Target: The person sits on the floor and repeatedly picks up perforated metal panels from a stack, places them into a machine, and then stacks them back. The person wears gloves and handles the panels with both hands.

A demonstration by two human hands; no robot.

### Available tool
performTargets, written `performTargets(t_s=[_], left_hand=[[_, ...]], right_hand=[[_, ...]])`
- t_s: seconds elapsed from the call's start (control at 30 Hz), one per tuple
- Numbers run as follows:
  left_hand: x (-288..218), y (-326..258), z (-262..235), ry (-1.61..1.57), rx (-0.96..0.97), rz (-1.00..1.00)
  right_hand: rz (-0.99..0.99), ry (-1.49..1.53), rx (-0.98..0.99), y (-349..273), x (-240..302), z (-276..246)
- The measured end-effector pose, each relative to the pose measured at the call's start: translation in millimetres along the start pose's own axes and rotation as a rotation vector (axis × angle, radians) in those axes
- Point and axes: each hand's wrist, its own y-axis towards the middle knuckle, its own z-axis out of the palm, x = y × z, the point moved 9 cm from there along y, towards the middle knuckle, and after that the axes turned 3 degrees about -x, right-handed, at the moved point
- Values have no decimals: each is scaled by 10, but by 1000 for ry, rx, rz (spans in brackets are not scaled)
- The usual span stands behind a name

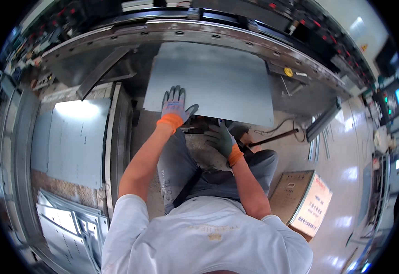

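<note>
Left hand [174,106]: gloved in grey with an orange cuff, grip open, fingers spread and pressed flat on the near left part of the metal sheet [217,80].
Right hand [222,139]: same kind of glove, fingers curled just under the sheet's near edge; whether the grip closes on the edge I cannot tell.
Metal sheet: large, grey, rectangular, lying flat on the machine's surface [300,98], its far edge under the long steel beam [199,29] with a row of holes.
Stack at left: more grey sheets [74,137] piled on a low stand, well apart from both hands.
Cardboard box [304,203]: on the floor at the person's right, closed, contents hidden.
Lower left: punched metal panels [67,228] leaning together.
</note>
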Motion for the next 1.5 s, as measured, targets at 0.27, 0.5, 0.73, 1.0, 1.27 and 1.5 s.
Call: performTargets(t_s=[0.27, 0.5, 0.73, 1.0, 1.27, 1.5], left_hand=[[-1625, -1225, -175, -440, 309, 227], [-393, -1340, 33, -1388, -229, -615], [-1069, -1174, -188, -2268, 290, -716], [-758, -940, -621, -2189, 69, -587], [-825, -362, -608, -2164, 16, -545], [-941, -70, -448, -2202, -16, -657]], right_hand=[[-217, 278, -181, -363, 55, -476], [-580, 143, -475, -1638, 854, -993], [-1212, -1119, -372, -2911, 1767, -470], [-565, -127, -79, -1848, 2305, -802], [-962, -756, 76, -512, 3076, -1444], [-505, 454, 401, -472, 3099, -917]])
